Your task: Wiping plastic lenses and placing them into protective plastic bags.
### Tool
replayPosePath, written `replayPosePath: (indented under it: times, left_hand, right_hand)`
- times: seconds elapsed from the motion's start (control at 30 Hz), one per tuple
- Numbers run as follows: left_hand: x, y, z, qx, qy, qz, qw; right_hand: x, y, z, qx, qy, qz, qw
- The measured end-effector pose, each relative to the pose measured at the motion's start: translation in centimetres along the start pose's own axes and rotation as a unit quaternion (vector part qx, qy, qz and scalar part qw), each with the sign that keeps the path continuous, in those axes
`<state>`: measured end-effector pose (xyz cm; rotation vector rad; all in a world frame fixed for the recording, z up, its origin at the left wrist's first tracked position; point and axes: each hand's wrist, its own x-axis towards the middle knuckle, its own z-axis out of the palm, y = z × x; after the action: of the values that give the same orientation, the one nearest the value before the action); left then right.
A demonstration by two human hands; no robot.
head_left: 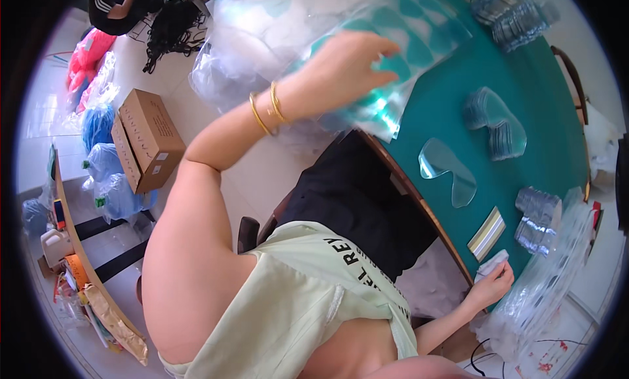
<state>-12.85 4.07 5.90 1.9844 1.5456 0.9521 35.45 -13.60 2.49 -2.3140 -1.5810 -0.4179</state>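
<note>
My left hand [357, 68], with two gold bangles at its wrist, reaches over large clear plastic sheets [439, 25] at the table's far left side. Its thumb and forefinger are apart, with nothing seen between them. Close to the table's front edge, my right hand [493, 288] grips a small folded white cloth [493, 263]. Just beyond that cloth lies a flat strip [487, 233] in yellow, white and silver bands. A single clear curved plastic piece [458, 176] lies flat between my hands. Behind it stands a stack of like-shaped clear pieces [501, 127].
More clear stacks stand on the green table [550, 84], one beside a heap of plastic film [537, 274] at right, others [517, 25] at the far end. A bulky clear bag [242, 45] hangs past the left edge. A cardboard box [149, 140] and another person [124, 9] are farther left.
</note>
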Motion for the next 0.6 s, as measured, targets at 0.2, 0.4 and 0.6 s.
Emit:
replayPosePath:
  times: [0.2, 0.4, 0.6]
  left_hand:
    - [9.0, -10.0, -4.2, 0.211, 0.068, -0.018, 0.975]
    - [14.5, -11.0, -2.9, 0.254, -0.042, -0.109, 0.960]
    - [14.8, -12.9, -4.3, 0.048, -0.021, -0.139, 0.989]
  right_hand:
    - [5.6, -10.7, -1.3, 0.128, 0.057, -0.133, 0.981]
    - [10.3, -25.1, -3.0, 0.220, 0.039, -0.306, 0.926]
    - [14.1, -35.1, 0.4, 0.364, -0.015, -0.417, 0.833]
